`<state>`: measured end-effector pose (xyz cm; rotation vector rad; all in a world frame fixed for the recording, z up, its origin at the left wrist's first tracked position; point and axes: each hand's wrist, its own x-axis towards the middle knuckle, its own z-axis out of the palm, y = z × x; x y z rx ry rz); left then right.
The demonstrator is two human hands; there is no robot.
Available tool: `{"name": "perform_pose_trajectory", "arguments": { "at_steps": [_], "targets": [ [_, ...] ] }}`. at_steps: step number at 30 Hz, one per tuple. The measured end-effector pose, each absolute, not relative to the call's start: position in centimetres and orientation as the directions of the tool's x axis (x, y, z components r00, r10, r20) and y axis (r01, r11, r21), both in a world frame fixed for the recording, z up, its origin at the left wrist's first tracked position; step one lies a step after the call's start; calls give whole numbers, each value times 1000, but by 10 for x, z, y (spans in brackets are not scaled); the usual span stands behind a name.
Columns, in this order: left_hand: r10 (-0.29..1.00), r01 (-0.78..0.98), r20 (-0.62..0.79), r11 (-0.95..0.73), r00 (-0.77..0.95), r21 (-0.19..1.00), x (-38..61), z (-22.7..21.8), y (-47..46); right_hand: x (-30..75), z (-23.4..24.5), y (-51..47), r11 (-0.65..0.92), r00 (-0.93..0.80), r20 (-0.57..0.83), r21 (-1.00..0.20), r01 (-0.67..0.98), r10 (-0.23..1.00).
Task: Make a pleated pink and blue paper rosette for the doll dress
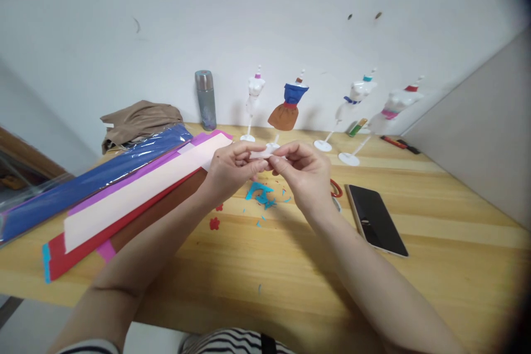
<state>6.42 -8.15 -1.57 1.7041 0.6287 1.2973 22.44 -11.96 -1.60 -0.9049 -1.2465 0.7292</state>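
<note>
Between my two hands, above the table, is a small pale pinkish-white strip [261, 154], which looks like paper. My left hand [232, 168] pinches its left end between thumb and fingers. The right end is pinched by my right hand [305, 171], with the fingertips of both hands close together. Below them on the wood lie turquoise paper scraps [261, 194] and a red flower-shaped cutout [214, 224]. Partly hidden behind my right wrist is a red-handled tool [337, 188], its kind unclear.
Sheets of coloured crepe paper [136, 193] fill the table's left side. Along the wall stand a flask [206, 100] and several small mannequins, one in a blue top and brown skirt [284, 116]. A phone [376, 218] lies at right, a green tube [357, 127] farther back.
</note>
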Motion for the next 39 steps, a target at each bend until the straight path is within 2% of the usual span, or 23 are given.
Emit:
{"name": "perform_pose_trajectory", "arguments": {
  "at_steps": [10, 18, 22, 27, 39],
  "targets": [
    [814, -115, 525, -513, 250, 851, 62, -16, -78, 232, -13, -117, 483, 166, 487, -873, 64, 857],
    [801, -161, 530, -505, 278, 848, 63, -15, -78, 233, -10, -119, 442, 88, 439, -897, -8, 894],
    [813, -163, 510, -483, 280, 860, 64, -20, -78, 233, -10, -118, 445, 109, 444, -896, 18, 890],
    [820, -204, 537, -502, 198, 841, 66, -22, -75, 233, -9, -117, 463, 135, 459, -886, 6, 878],
    [819, -166, 531, -505, 218, 847, 62, -16, -77, 235, -13, -114, 449, 206, 442, -893, 12, 873]
  ]
}}
